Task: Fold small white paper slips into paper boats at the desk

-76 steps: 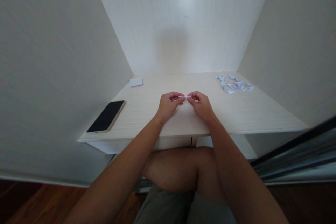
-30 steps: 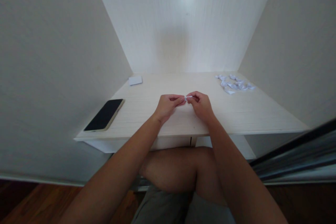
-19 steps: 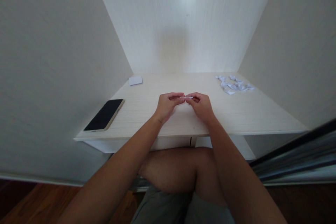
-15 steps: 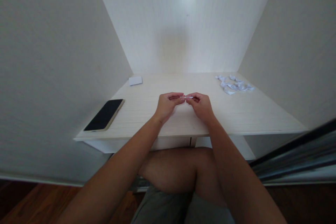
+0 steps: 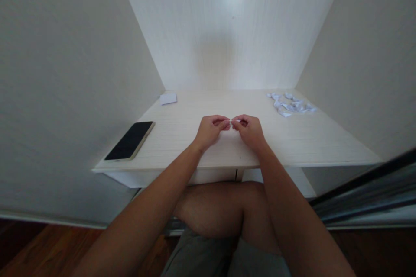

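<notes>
Both hands rest at the middle of a pale wooden desk [image 5: 182, 138]. My left hand [image 5: 210, 130] and my right hand [image 5: 249, 130] meet fingertip to fingertip, each pinched on a small white piece of paper [image 5: 234, 120] held between them. Only a sliver of the paper shows between the fingers. A heap of small folded white paper pieces [image 5: 290, 104] lies at the desk's far right, apart from the hands.
A dark phone [image 5: 130, 140] lies face up near the desk's left front edge. A small white pad of paper [image 5: 168, 98] sits at the far left corner. Walls close the desk in on left, back and right. My knee [image 5: 211, 207] is under the desk.
The hands have stayed together on the paper piece, with only small finger shifts. The view has drifted slightly.
</notes>
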Demonstrator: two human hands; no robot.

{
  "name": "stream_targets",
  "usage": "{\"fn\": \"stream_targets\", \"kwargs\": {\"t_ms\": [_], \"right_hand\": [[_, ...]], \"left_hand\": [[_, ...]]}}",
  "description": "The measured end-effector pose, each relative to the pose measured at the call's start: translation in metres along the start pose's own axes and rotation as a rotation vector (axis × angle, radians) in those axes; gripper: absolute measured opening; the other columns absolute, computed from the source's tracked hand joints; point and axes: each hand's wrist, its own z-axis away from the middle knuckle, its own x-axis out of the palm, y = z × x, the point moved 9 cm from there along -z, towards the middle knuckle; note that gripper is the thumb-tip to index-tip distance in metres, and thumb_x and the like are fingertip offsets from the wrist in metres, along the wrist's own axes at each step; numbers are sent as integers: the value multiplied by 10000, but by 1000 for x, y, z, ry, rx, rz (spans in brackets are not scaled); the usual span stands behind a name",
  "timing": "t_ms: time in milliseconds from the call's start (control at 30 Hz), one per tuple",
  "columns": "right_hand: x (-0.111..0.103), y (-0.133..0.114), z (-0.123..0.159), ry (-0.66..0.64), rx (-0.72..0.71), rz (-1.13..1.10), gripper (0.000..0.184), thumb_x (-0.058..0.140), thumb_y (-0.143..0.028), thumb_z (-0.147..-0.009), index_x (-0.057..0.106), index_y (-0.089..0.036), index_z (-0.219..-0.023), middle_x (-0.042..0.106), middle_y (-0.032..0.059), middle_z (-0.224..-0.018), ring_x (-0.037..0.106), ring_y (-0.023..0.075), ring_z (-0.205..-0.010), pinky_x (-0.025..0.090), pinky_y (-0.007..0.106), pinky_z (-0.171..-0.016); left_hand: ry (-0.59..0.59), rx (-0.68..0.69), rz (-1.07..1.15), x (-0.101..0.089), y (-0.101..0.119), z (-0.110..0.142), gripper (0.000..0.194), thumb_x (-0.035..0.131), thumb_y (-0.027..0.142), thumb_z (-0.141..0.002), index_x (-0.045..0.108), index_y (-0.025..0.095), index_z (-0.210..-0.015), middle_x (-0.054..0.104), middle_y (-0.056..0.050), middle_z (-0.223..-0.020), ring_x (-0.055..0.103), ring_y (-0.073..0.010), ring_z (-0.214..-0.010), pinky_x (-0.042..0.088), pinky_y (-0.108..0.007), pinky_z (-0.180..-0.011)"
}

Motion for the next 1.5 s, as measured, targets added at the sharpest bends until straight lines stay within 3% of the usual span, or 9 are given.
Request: {"fn": "stream_targets", "kwargs": {"t_ms": [600,833,967,1300,1500], "right_hand": [[2,3,2,-33,39,-58,195,734,-354,-807,781,-166,-828,774,62,-714,707,191,-656,551,311,-651],[-1,8,2,-17,52,45,141,729,-287,-814,788,-165,-777,776,59,-710,694,177,-642,528,299,-665],[-1,9,2,-29,62,91,157,702,-281,-855,804,-162,-844,788,55,-734,712,178,-667,534,293,-696],[-3,4,5,-23,94,232,169,691,-251,-870,769,-152,-756,760,54,-669,678,172,-642,476,290,-681],[-5,8,4,-28,114,263,175,703,-256,-851,775,-163,-720,752,47,-644,651,165,-618,446,280,-646]], "left_hand": [[-31,128,-246,4,14,1,183,760,352,-824,749,172,-853,763,-69,-739,696,-186,-675,537,-315,-683],[-34,114,-341,5,8,-1,119,704,283,-839,730,167,-844,746,-46,-715,669,-161,-638,517,-279,-641],[-29,106,-369,5,5,-1,127,691,287,-854,728,166,-848,735,-41,-704,667,-162,-636,512,-277,-642],[-19,81,-367,3,3,-3,103,696,249,-838,739,159,-815,714,-31,-666,631,-152,-599,469,-264,-599],[-31,70,-262,3,2,-2,157,777,272,-782,775,148,-878,757,-54,-760,637,-138,-611,505,-266,-608]]}}
